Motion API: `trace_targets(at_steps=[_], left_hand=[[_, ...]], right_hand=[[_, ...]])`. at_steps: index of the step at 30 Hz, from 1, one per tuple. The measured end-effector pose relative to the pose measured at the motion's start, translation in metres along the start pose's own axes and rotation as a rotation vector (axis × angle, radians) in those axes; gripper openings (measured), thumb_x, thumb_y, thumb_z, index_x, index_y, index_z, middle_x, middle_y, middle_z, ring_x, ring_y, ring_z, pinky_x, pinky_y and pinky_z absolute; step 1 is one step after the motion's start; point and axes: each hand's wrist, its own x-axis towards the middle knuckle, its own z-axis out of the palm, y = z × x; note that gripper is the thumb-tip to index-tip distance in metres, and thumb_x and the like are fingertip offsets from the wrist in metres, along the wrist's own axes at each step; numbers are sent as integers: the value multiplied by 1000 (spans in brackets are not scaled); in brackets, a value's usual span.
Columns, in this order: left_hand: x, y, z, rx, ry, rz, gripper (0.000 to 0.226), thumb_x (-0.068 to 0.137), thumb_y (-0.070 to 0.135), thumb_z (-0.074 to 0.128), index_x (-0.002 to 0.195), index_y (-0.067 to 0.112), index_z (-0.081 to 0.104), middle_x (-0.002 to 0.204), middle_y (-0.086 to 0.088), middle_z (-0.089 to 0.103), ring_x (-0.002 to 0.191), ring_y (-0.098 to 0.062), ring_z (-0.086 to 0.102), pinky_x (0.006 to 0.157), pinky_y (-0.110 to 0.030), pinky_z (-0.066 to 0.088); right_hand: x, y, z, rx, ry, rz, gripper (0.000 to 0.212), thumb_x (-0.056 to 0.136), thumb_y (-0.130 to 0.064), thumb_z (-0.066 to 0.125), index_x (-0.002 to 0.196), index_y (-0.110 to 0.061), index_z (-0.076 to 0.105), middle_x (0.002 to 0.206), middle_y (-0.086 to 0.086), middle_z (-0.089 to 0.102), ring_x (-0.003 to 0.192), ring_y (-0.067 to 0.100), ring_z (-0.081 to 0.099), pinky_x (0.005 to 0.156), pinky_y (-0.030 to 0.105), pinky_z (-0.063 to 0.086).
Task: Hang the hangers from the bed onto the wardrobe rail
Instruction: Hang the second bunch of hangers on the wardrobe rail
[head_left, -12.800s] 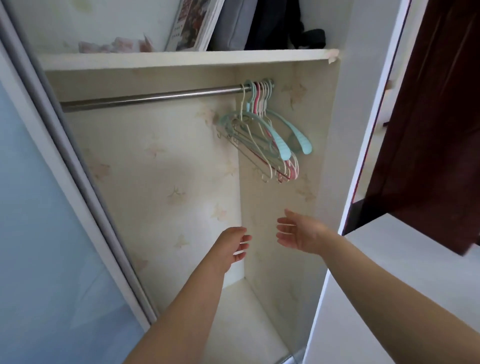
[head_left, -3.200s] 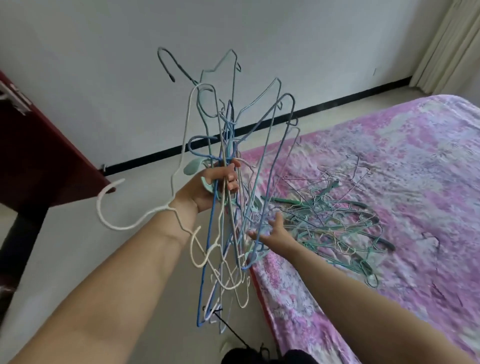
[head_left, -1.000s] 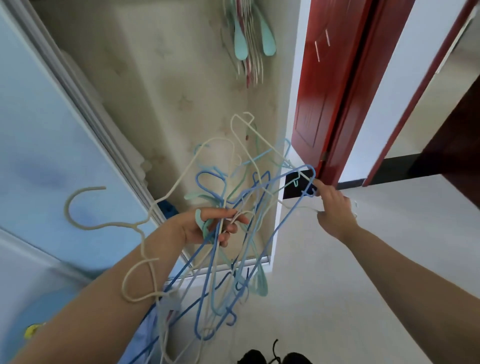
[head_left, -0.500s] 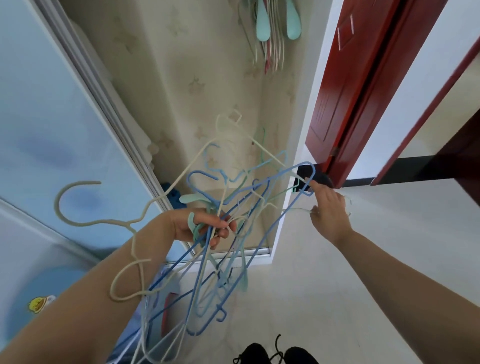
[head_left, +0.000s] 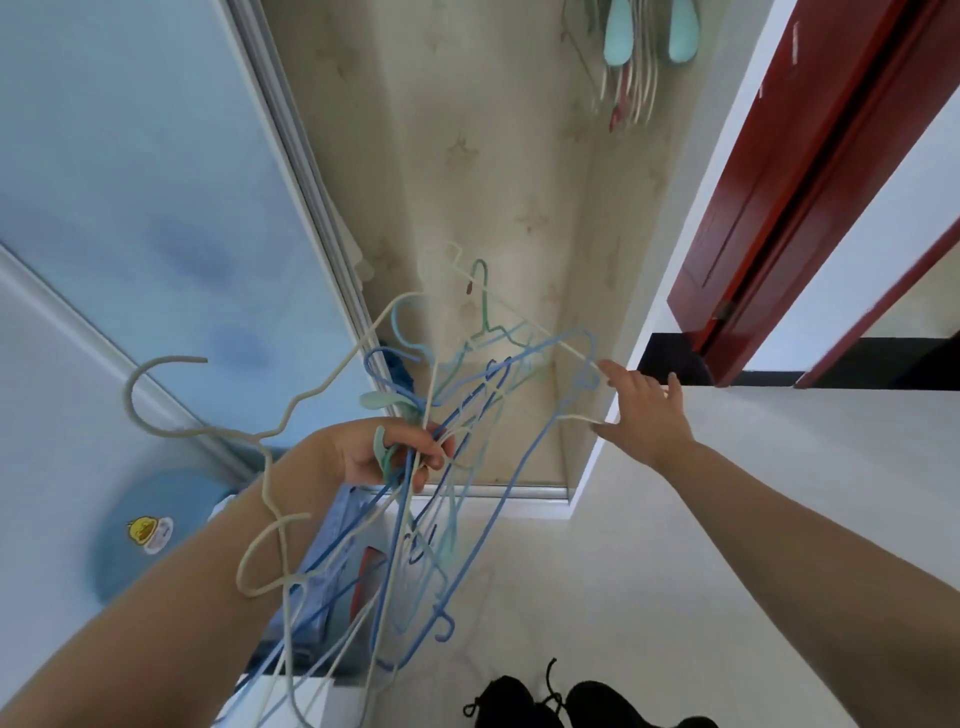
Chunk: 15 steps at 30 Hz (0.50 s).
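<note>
Both forearms are bare all the way to the frame edges, so no sleeves, no watch, no rings on the left hand (head_left: 387, 454) or the right hand (head_left: 641, 415). Nails look short and plain. Down at the bottom you can see black lace-up shoes (head_left: 561, 701).

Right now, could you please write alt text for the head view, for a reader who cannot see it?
A person's left hand grips a tangled bundle of wire hangers before an open wardrobe, while the right hand touches the bundle's far edge with fingers spread. More hangers hang inside, at top.
</note>
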Motion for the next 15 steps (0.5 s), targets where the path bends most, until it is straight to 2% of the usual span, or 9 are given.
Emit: trace_targets(at_steps=[2,4,6,9,12,15], left_hand=[[-3,-16,-5,-34,80,10,31,58,11,74,85,3,62,70,-9,58,47,-16,57,52,-25,50],[-5,-37,-13,-52,163,25,27,54,10,78,79,5,66,69,-9,58,49,-16,56,49,-25,49],[-8,-62,-22,-19,238,22,25,57,6,79,78,6,67,68,-7,58,52,-16,55,50,-26,49],[-17,-99,-33,38,284,-22,20,66,5,75,84,8,66,70,-6,60,54,-16,56,52,-24,51],[-23,-135,-42,10,264,-30,15,68,5,74,81,9,67,61,-5,60,46,-15,56,48,-24,46],[-15,-170,-46,-85,253,8,16,67,3,67,82,6,63,56,-4,58,42,-15,53,44,-22,45]], right_hand=[[-8,-12,13,-20,-44,47,81,80,-59,60,144,-29,21,125,-2,53,123,23,48,112,51,17],[-19,-26,33,-50,-92,69,79,82,-59,56,144,-22,22,122,1,55,119,23,51,106,44,29],[-36,-38,60,-49,-134,82,83,82,-60,55,145,-18,20,124,4,52,119,24,49,99,41,35],[-64,-55,97,1,-192,103,95,80,-60,58,149,-13,14,137,6,42,130,25,38,103,41,34],[-94,-78,130,165,-178,170,99,79,-49,67,150,-9,12,152,9,27,143,26,21,112,41,25],[-122,-101,165,295,-165,236,91,81,-37,68,150,-10,16,151,10,28,142,27,23,113,42,26]])
